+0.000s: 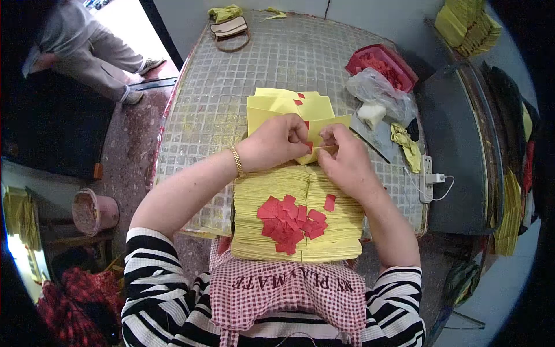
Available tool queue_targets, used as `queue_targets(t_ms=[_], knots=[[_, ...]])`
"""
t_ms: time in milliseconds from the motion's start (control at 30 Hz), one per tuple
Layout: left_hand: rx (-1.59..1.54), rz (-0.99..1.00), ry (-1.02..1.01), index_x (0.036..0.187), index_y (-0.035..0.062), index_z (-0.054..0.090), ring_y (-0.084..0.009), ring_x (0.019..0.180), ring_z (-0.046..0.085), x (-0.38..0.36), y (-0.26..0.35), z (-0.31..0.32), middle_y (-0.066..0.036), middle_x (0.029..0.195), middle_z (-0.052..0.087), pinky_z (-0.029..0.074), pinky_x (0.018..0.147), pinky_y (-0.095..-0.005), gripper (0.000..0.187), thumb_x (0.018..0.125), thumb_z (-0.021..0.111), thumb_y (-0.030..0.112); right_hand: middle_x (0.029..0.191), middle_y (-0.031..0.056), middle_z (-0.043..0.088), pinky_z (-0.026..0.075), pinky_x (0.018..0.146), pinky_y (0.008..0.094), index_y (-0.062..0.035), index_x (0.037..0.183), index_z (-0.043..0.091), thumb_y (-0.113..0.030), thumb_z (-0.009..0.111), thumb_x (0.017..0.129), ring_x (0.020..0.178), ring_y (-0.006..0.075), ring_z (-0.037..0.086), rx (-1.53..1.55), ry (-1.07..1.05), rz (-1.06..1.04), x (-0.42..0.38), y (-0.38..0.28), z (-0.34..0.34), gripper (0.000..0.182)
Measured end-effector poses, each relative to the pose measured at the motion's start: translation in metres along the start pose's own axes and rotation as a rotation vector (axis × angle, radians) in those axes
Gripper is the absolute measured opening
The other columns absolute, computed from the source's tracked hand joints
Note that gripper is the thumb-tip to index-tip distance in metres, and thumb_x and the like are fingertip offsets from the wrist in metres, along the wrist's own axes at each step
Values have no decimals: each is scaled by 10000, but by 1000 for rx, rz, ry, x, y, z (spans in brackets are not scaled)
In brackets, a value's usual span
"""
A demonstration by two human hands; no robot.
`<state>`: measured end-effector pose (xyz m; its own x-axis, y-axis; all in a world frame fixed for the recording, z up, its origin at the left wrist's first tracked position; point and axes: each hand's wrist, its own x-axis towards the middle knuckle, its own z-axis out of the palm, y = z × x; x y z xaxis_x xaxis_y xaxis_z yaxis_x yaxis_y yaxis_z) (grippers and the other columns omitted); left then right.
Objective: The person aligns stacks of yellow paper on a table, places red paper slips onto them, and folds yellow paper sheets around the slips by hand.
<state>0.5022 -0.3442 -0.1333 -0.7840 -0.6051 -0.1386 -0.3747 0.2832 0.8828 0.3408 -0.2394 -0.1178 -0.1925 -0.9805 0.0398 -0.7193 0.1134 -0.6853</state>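
Observation:
My left hand (274, 141) pinches a small red paper piece (310, 147) at the edge of a folded yellow paper sheet (341, 121). On the other side, the fingers of my right hand (348, 159) are closed on the same yellow sheet. Beyond my hands lie several more yellow sheets (269, 101), overlapping, with red pieces on them. Below my hands is a thick stack of folded yellow paper (254, 199) in two rows. A loose heap of red paper pieces (281, 225) rests on the stack, and one red piece (330, 202) lies apart to the right.
The tiled table (202, 104) carries a small handbag (229, 29) at the back. To the right are a red tray (384, 63) of red pieces, a plastic bag (384, 95), crumpled yellow paper (406, 147) and a power strip (426, 173). A person (92, 52) stands at left, near a bucket (94, 211).

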Motion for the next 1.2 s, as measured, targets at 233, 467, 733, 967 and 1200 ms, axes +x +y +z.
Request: queue_targets(t_ms=[233, 467, 733, 967, 1200], knots=[[14, 17, 13, 852, 16, 690, -171, 606, 566, -7, 8, -3, -75, 713, 660, 485, 621, -292, 162, 830, 631, 165, 858, 95, 627, 477, 648, 272, 26, 1044, 557, 4, 582, 771, 755, 171, 599, 82, -50, 82, 1, 2, 2, 275], [217, 23, -83, 827, 20, 683, -203, 614, 583, -1, 7, -2, -84, 714, 661, 493, 627, -319, 167, 846, 631, 177, 837, 123, 651, 492, 633, 331, 3, 995, 591, -17, 590, 785, 718, 239, 623, 160, 1, -53, -6, 4, 2, 211], [497, -8, -62, 849, 16, 675, -255, 658, 600, 16, 21, -16, -102, 762, 664, 494, 668, -341, 182, 857, 631, 193, 827, 95, 621, 471, 653, 284, 6, 953, 617, -113, 581, 850, 713, 176, 579, -322, 41, -569, -13, 2, -7, 162], [577, 476, 329, 873, 26, 680, -238, 677, 600, 20, -3, -10, -109, 830, 669, 493, 653, -331, 175, 852, 644, 195, 790, 119, 642, 471, 628, 390, -6, 831, 627, -168, 554, 819, 653, 314, 578, -292, -373, -287, -3, -7, -17, 178], [381, 525, 295, 944, 43, 684, -181, 699, 609, -10, 4, -12, -103, 872, 675, 497, 643, -298, 172, 861, 659, 192, 782, 129, 641, 467, 650, 390, -9, 814, 600, -112, 585, 774, 674, 308, 588, -92, -282, 46, 22, 2, -7, 111]])
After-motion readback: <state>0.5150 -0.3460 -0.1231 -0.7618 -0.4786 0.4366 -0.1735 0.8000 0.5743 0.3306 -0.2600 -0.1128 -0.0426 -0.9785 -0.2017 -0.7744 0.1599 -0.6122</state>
